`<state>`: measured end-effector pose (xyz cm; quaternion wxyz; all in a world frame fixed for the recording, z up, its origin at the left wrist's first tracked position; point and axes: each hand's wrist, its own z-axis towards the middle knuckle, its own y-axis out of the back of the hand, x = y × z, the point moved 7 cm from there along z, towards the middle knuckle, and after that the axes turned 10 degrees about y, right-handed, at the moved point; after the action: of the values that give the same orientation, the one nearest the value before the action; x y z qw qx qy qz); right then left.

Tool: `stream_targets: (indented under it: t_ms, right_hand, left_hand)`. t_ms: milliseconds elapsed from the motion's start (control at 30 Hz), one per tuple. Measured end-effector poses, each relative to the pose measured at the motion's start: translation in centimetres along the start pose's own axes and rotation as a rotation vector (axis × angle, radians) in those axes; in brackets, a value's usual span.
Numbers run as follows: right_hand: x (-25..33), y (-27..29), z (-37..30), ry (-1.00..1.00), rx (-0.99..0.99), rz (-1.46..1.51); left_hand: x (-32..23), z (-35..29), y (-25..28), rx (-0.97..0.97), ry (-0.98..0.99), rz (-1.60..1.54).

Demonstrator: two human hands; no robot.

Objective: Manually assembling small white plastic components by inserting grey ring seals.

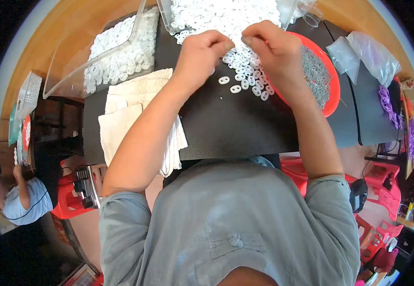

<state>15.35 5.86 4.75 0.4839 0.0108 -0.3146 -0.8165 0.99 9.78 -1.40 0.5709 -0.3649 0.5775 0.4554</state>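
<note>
My left hand [201, 56] and my right hand [277, 51] are raised close together over the far part of the dark table, each with thumb and finger pinched. Whatever sits in the pinches is too small to make out against the white behind. Just beyond and below them spreads a loose heap of small white oval plastic pieces with two holes [245, 66]. A red bowl [332, 97] full of small grey metal parts stands beside my right forearm, which partly covers it. Past my hands, a clear tub [167, 19] is heaped with white pieces.
A folded cream towel [121, 121] lies by my left forearm. At the left, a big clear bin [64, 71] holds more white pieces. Clear plastic bags [371, 52] and purple cord [387, 105] are on the right. Another person [25, 200] sits at far left.
</note>
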Motion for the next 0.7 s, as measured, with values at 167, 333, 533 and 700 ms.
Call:
stream_targets:
  t_ms: [167,333,533,700]
  right_hand:
    - [-0.6,1.4,-0.2,-0.28,-0.063,0.246]
    - [-0.2,0.8,-0.3,-0.273,-0.042,0.337]
    - [-0.5,1.2,-0.2,-0.265,-0.085,0.362]
    - [-2.5,0.8,-1.1,-0.448,-0.051,0.346]
  left_hand:
    - [-1.0,-1.1,-3.4,-0.167,-0.458,0.975]
    - [-0.2,-0.7,-4.0,-0.158,-0.428,0.954]
    - [0.0,-0.1,-3.1,-0.192,-0.376,0.793]
    - [0.5,-0.4,-0.5,-0.135,0.236,-0.198]
